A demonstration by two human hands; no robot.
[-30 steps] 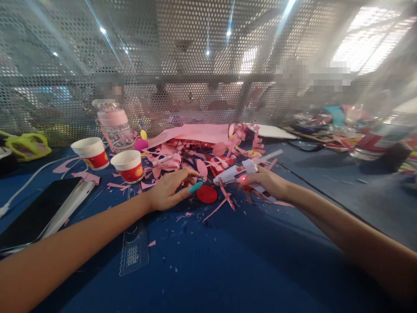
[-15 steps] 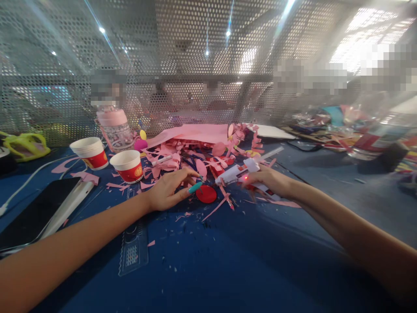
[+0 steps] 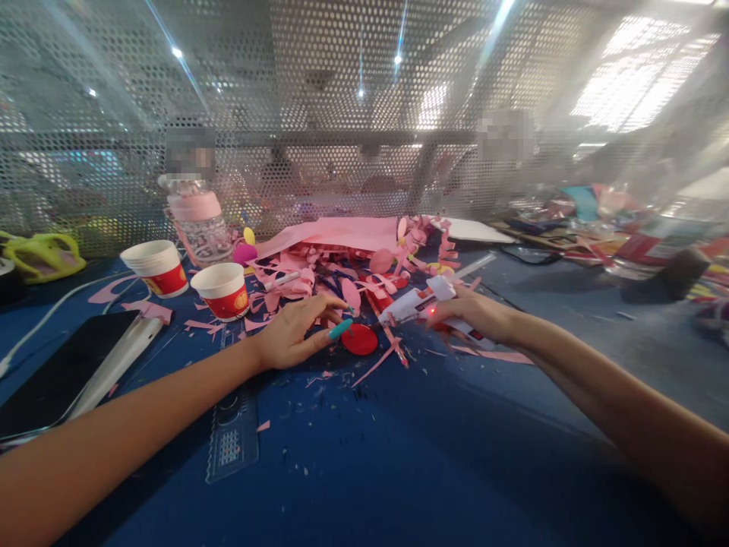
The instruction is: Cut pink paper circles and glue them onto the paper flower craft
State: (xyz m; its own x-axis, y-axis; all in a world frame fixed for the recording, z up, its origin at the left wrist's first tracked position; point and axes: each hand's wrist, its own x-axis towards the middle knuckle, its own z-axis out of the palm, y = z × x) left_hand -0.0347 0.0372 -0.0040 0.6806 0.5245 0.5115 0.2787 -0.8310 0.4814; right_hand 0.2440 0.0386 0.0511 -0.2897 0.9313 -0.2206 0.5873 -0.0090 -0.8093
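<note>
A round red disc (image 3: 360, 340) is at the left fingertips, just above the blue table. My left hand (image 3: 293, 334), with long teal nails, has its thumb and forefinger at the disc's left edge. The finger contact behind the disc is partly hidden. My right hand (image 3: 472, 313) is wrapped round a white glue gun (image 3: 413, 302), whose nozzle points left toward the disc. A small red light glows on the gun's side, and a clear glue stick (image 3: 475, 265) projects from its back.
Pink paper scraps (image 3: 293, 282) lie heaped behind the hands, under a pink sheet (image 3: 336, 232). Paper cups (image 3: 222, 292), a pink-lidded bottle (image 3: 199, 220), a phone (image 3: 74, 365) and a clear ruler (image 3: 232, 441) are at left. A plastic bottle (image 3: 654, 239) stands at right.
My right hand and the glue gun have shifted very slightly. The left hand stays at the red disc, and the view has moved a little.
</note>
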